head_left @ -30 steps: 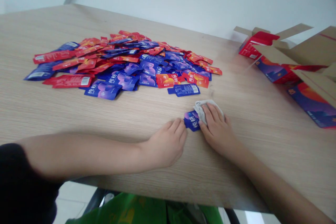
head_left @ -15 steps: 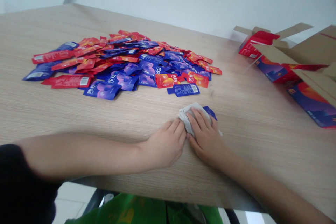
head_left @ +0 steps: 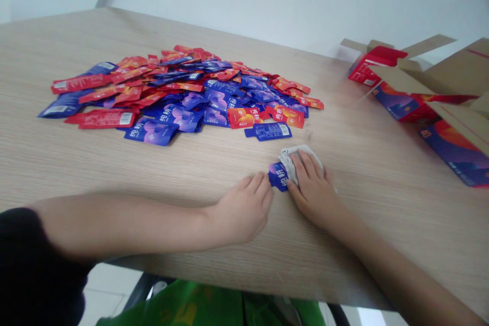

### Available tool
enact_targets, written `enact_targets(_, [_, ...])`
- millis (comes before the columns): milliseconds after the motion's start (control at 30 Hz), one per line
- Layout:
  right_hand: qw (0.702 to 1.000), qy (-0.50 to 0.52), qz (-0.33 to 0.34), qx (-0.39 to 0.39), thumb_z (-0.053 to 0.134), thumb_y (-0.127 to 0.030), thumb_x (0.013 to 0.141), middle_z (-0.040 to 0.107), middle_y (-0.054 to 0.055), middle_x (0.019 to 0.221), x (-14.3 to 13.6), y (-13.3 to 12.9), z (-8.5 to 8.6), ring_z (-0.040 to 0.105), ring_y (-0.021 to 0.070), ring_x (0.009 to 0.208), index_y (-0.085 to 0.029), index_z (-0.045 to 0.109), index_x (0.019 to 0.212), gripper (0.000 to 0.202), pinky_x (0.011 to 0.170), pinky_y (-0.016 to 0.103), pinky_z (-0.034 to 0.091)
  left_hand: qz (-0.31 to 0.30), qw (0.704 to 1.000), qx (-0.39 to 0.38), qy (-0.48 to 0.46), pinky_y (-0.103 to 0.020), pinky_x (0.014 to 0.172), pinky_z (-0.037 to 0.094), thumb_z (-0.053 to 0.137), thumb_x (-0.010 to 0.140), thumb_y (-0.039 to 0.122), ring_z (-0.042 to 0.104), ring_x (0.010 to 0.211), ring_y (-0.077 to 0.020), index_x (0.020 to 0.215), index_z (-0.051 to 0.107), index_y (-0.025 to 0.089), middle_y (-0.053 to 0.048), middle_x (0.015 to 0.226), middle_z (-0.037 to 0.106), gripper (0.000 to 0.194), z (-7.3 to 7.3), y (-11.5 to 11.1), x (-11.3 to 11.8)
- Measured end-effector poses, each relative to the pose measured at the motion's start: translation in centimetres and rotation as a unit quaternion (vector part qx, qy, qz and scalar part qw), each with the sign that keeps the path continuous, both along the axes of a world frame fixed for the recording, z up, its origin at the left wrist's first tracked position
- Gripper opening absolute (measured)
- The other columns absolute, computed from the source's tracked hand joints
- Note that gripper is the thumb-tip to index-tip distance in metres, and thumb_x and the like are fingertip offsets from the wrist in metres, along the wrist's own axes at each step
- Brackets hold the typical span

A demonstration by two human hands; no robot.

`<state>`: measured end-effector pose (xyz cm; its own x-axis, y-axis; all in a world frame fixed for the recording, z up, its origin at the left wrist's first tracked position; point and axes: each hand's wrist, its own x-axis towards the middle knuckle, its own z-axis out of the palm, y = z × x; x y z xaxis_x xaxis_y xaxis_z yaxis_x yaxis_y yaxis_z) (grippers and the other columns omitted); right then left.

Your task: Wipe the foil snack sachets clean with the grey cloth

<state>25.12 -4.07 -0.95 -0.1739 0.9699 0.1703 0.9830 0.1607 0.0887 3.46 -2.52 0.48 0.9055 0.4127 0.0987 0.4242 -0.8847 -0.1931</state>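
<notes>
A blue sachet (head_left: 278,175) lies flat on the wooden table (head_left: 214,163), its right part hidden under a folded white cloth (head_left: 301,152). With fingers closed, my left hand (head_left: 244,209) pinches the sachet's narrow left end. My right hand (head_left: 314,188) rests on top of the cloth, fingers bent over it and pressing it on the sachet. Just beyond both hands is a single blue sachet (head_left: 273,131) with its printed back up. Behind it spreads a wide pile of red and blue sachets (head_left: 183,91).
Open cardboard boxes stand at the right: a small red one (head_left: 367,69) at the back and larger blue and red ones (head_left: 454,153) nearer, flaps sticking out. A white wall (head_left: 267,0) rises behind the table.
My right hand and the cloth have slid to the right along the sachet, uncovering its left part. My left hand has stayed nearly in place.
</notes>
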Motion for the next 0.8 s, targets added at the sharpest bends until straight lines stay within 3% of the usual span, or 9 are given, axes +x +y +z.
enact_targets(233, [0.995,0.01,0.1,-0.021,0.036,-0.034,0.096,0.032,0.018,0.156,-2.4,-1.3,0.7,0.026,0.031,0.143,-0.011,0.038,0.146,0.055,0.109,0.055,0.025,-0.007,1.0,-0.006,-0.006,-0.044,0.1,0.041,0.048,0.091,0.032,0.051,0.124,-0.0362,0.121,0.061,0.002,-0.023,0.131,0.058,0.044,0.1,0.1,-0.1])
enact_targets(333, [0.993,0.018,0.113,-0.03,0.036,-0.034,0.096,0.032,0.016,0.156,-2.5,-1.4,0.9,0.025,0.0299,0.144,-0.012,0.038,0.145,0.054,0.11,0.054,0.024,-0.01,1.0,-0.005,-0.004,-0.045,0.1,0.041,0.048,0.091,0.032,0.05,0.125,-0.0369,0.12,0.062,0.002,-0.023,0.131,0.058,0.044,0.2,0.2,-0.1])
enact_targets(500, [0.997,0.013,0.078,-0.025,0.031,-0.038,0.098,0.031,0.012,0.157,-1.3,-0.9,0.7,0.024,0.0269,0.145,-0.016,0.034,0.148,0.055,0.111,0.052,0.025,-0.006,1.0,-0.002,0.001,-0.044,0.102,0.041,0.048,0.09,0.033,0.051,0.124,-0.0363,0.126,0.057,-0.001,-0.024,0.132,0.057,0.05,0.1,0.1,0.0])
enact_targets(667, [1.0,0.006,0.011,-0.011,0.028,-0.042,0.099,0.033,0.015,0.156,0.4,0.0,0.3,0.028,0.0276,0.143,-0.013,0.032,0.148,0.058,0.109,0.051,0.029,0.004,1.0,-0.004,0.009,-0.043,0.102,0.041,0.047,0.091,0.033,0.05,0.125,-0.0349,0.128,0.054,-0.002,-0.024,0.135,0.055,0.051,0.3,0.0,0.0])
enact_targets(800, [1.0,0.012,-0.003,-0.003,0.027,-0.043,0.098,0.035,0.017,0.154,0.8,0.3,0.0,0.03,0.03,0.142,-0.014,0.03,0.149,0.058,0.108,0.053,0.03,0.0,1.0,-0.002,0.008,-0.044,0.103,0.041,0.048,0.091,0.034,0.051,0.125,-0.0348,0.128,0.054,-0.002,-0.024,0.135,0.054,0.052,0.3,0.0,0.0])
